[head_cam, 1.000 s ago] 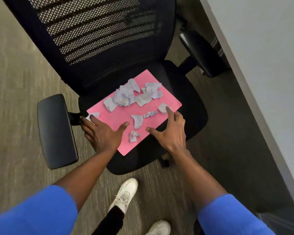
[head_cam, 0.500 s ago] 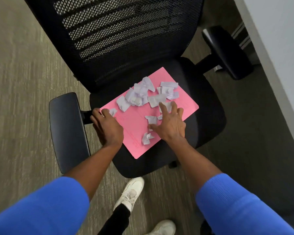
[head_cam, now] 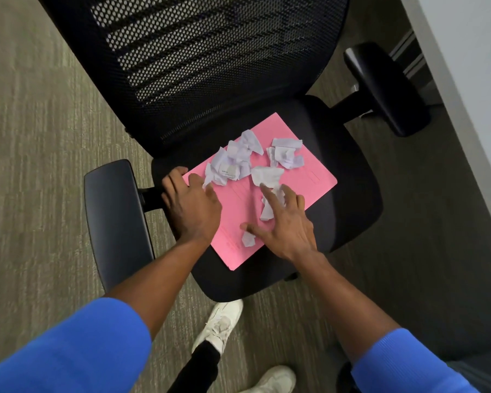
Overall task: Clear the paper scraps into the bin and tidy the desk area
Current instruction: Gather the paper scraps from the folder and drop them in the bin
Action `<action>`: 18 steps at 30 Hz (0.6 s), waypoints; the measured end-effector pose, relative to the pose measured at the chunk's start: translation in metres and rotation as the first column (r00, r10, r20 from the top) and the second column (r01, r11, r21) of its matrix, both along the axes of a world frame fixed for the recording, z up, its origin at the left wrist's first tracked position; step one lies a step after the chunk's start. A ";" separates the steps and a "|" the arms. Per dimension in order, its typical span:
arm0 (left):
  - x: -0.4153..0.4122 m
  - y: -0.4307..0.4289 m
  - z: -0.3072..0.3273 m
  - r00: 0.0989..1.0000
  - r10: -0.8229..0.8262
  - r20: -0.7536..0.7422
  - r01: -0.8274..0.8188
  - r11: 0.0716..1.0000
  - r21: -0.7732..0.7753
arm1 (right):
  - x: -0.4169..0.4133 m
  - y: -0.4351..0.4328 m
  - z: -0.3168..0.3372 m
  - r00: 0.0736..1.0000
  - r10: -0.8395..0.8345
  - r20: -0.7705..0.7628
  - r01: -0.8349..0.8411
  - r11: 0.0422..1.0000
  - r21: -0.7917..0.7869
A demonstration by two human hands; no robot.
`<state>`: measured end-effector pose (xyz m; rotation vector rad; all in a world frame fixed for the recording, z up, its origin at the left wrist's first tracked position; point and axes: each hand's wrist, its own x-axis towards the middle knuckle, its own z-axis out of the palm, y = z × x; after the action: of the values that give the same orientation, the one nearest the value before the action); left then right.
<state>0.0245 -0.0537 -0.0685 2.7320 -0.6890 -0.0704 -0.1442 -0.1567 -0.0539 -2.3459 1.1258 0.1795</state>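
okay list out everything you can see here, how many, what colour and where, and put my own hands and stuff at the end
Office chair: one, black, mesh back, centre of view on the carpet.
Armrests: two, black; one at the left, one at the upper right.
Folder: one, pink, flat on the chair seat.
Paper scraps: a crumpled cluster plus loose bits, white to pale lilac, on the folder; exact count unclear.
Carpet: grey-green, all around the chair.
Desk or wall edge: one, pale grey, right side.
Shoes: two, white, bottom centre; one under the seat edge.
Sleeves: two, blue, bottom corners; one at the left.
Left hand: on the folder's left corner.
Right hand: spread over scraps on the folder.
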 end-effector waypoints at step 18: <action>0.018 -0.022 -0.019 0.862 -0.505 -0.040 0.503 0.846 0.178 | 0.047 -0.034 -0.015 0.953 0.228 -0.199 -0.259 0.954 -0.149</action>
<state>0.0421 -0.0760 -0.0878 2.6357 -1.4568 -0.2542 -0.0976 -0.1908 -0.0688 -2.6676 0.9606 0.4051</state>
